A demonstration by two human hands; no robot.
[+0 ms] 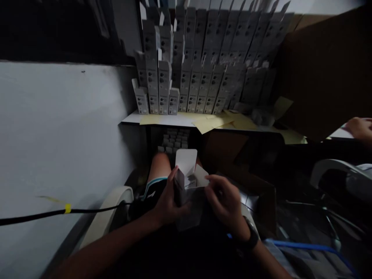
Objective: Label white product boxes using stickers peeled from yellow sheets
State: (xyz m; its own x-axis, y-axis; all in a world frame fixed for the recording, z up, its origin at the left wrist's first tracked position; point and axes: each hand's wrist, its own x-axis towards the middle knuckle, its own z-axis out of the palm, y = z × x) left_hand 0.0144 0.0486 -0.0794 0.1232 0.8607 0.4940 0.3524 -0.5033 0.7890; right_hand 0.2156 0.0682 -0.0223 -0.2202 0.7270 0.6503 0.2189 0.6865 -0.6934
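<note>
A small white and grey cardboard box (188, 205) stands above my lap with its top flaps up. My left hand (171, 201) wraps around its left side, thumb across the front. At the right side flap (201, 176), my right hand (225, 197) has its thumb and index finger closed against the edge. Something pale with dark print (191, 182) shows inside the box. How deep it sits is too dim to tell. My right wrist wears a dark band (252, 234).
Stacked grey printed boxes (192, 77) line the shelf ahead, many with raised flaps. Yellow sheets (213, 122) lie along its edge. More boxes (176, 139) sit underneath. A large brown carton (325, 73) and another person's hand (359, 128) are at right. A black cable (90, 210) runs left.
</note>
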